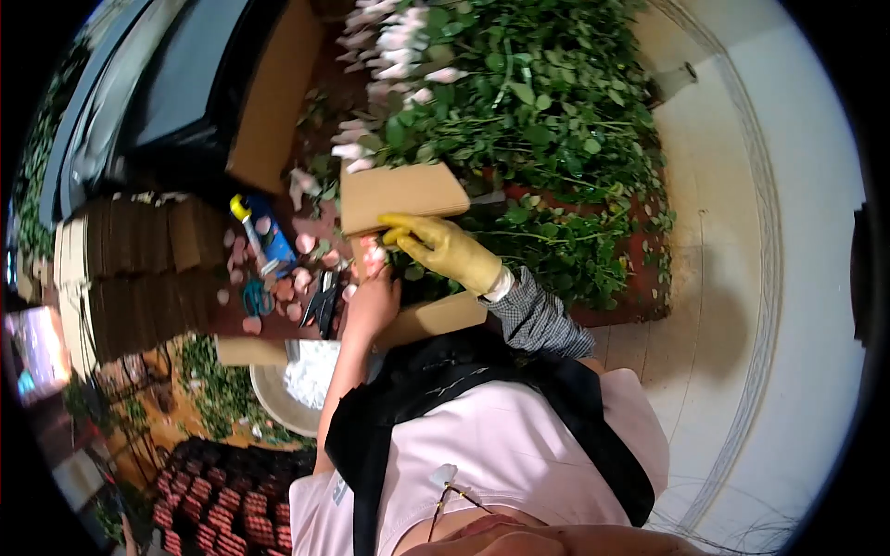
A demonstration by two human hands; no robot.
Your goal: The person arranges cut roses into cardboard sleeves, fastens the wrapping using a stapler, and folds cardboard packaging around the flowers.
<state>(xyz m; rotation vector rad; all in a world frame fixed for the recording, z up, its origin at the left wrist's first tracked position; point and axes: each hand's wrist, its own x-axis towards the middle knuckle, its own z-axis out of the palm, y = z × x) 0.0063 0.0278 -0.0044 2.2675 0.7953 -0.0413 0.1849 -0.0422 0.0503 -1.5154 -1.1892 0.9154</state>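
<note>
My right hand [450,252], in a yellow glove, lies by the lower edge of a folded brown cardboard sheet [405,197]. Its fingers are stretched out, with a gap between them. My bare left hand [375,301] is bent closed just below, against pinkish rose heads [373,250] between the cardboard pieces. Its fingertips are partly hidden, so what it grips is unclear. Another cardboard flap [431,320] lies beneath my right wrist. Left of my left hand are a black stapler [323,301] and scissors with teal handles [258,298].
Leafy rose stems [556,120] and wrapped pale heads [394,46] cover the table's far side. Loose petals [301,278] surround a blue box [276,243]. Cardboard stacks [139,273] stand left. A white bin [269,398] sits below the edge; a wall [769,278] bounds the right.
</note>
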